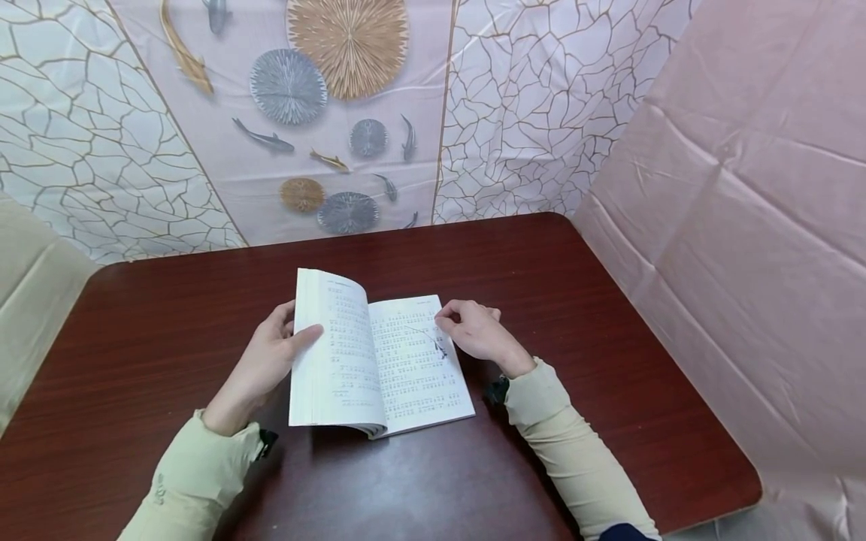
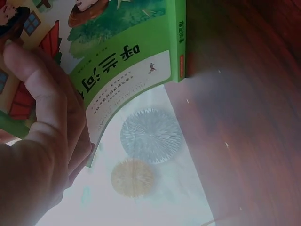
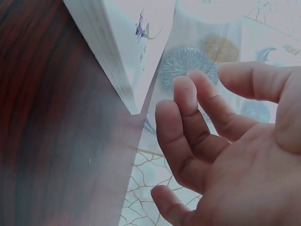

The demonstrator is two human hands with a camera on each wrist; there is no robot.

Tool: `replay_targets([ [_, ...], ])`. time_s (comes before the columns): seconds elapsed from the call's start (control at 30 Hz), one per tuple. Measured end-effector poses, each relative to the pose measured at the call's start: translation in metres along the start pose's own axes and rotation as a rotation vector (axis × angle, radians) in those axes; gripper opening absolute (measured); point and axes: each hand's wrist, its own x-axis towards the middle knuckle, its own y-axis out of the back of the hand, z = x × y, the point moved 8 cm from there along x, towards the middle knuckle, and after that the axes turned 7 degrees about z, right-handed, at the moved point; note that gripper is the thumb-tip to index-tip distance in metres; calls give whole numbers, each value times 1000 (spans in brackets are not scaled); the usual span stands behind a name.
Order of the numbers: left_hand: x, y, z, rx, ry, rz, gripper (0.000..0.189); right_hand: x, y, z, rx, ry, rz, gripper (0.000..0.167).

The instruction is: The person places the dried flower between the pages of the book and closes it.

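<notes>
An open paperback book (image 1: 413, 376) lies on the table, its right-hand page flat and its left-hand block of pages raised and curving. My left hand (image 1: 271, 353) grips the raised block by its outer edge, thumb on the page side and fingers behind on the cover. That green illustrated cover (image 2: 127, 61) shows in the left wrist view. Over the upper right edge of the flat page is my right hand (image 1: 476, 330), fingers loosely bent. In the right wrist view its fingers (image 3: 169, 125) hold nothing and appear apart from the book. A small purple flower sprig (image 3: 140, 29) shows on that page.
The dark red-brown table (image 1: 169, 315) has rounded corners and extends around the book. Behind it hangs a patterned cloth (image 1: 352, 173) with round motifs and fish. A plain pinkish cloth (image 1: 744, 225) hangs along the right side.
</notes>
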Motion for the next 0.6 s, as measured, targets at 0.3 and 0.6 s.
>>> replay_targets([
  [0.3,1,-10,9,-10,3,3,62,-4,1,-13,59,67,-20,24],
  [0.6,2,-17,15,77,2,19,59,-6,-6,-22,204,103,-84,31],
])
